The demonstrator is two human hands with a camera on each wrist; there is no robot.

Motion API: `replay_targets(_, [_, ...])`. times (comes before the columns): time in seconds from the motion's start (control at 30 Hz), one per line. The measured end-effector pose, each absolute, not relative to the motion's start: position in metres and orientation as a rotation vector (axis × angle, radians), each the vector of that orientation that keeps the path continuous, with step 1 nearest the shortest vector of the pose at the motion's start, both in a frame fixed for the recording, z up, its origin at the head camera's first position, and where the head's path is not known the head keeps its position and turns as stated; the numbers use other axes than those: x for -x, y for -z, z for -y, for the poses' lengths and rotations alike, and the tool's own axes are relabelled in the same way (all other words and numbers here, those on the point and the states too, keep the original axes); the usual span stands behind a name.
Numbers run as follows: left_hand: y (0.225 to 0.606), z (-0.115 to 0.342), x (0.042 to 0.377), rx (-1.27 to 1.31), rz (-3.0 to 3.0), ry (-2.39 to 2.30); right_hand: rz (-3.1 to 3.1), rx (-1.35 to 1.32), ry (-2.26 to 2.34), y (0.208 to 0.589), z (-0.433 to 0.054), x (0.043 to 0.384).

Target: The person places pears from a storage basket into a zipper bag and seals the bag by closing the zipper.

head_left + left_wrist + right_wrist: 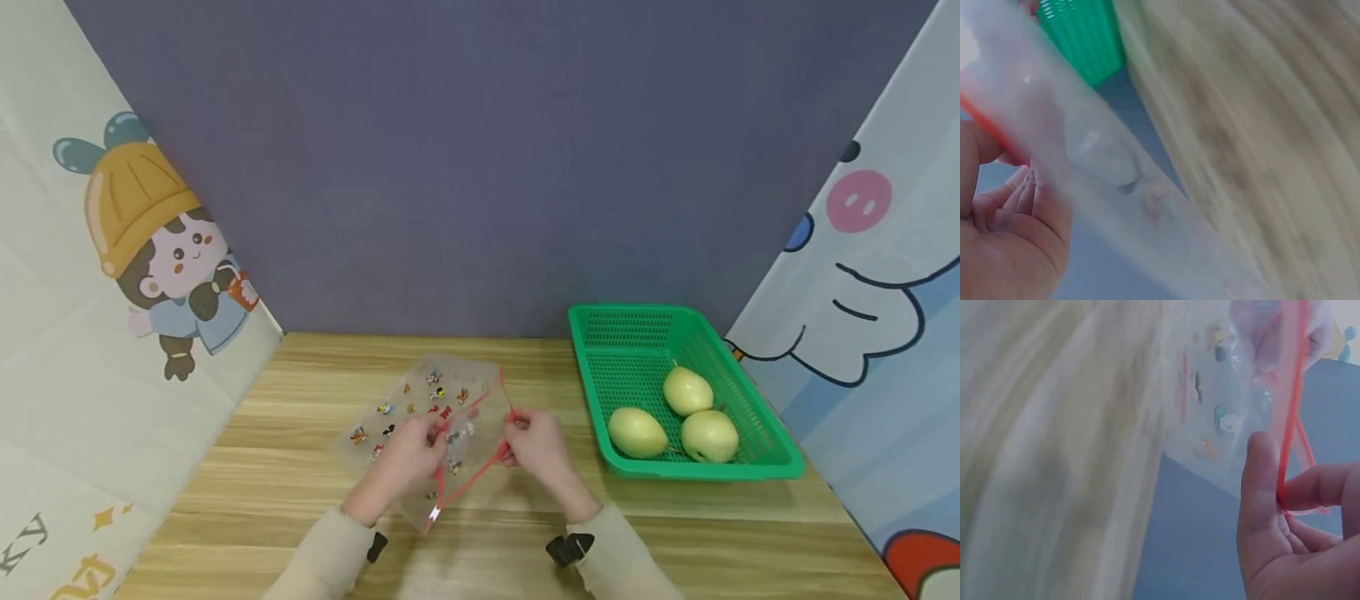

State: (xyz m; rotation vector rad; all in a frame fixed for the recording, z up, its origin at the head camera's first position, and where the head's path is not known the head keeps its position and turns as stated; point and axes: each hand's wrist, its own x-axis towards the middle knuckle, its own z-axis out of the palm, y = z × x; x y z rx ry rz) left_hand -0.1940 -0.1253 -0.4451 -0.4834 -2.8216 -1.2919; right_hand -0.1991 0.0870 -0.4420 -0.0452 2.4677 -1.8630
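Observation:
A clear zip bag (408, 408) printed with small cartoon figures is held just over the table, its red zip edge parted into a wide mouth. My left hand (412, 450) pinches one side of that red edge between thumb and fingers. On the opposite side, my right hand (542, 446) pinches the other part of the edge. The right wrist view shows the red strip (1291, 412) between the thumb and fingers of the right hand (1297, 531). In the left wrist view the bag's film (1104, 156) hangs beside the left hand (1016, 231).
To the right stands a green plastic basket (622, 375) with three pale yellow-green pears (636, 432) in it. The wooden table (300, 375) meets a dark grey-blue panel (450, 167) at the back. Cartoon-printed cloths (60, 333) hang at both sides.

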Motion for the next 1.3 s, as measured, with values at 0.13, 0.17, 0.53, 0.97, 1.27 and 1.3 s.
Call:
replay_targets(0.13, [0.434,0.117,0.196,0.476,2.797,1.323,-2.675,0.07,1.769,0.431,-0.087,0.199])
replay_targets(0.17, [0.431,0.115,0.197,0.482,2.794,1.323,-2.744,0.082,1.73,0.429,-0.087,0.199])
replay_targets(0.53, [0.418,0.115,0.2,0.445,2.648,1.326,-3.006,0.128,1.43,0.405,-0.103,0.199])
replay_targets(0.97, [0.397,0.127,0.196,0.366,2.691,1.247,-3.149,0.143,1.17,0.389,-0.13,0.194])
replay_targets(1.27, [0.402,0.121,0.193,0.489,2.698,1.276,-3.12,0.136,1.18,0.392,-0.134,0.196])
replay_targets(1.3, [0.403,0.121,0.194,0.493,2.693,1.256,-3.118,0.127,1.185,0.393,-0.135,0.196])
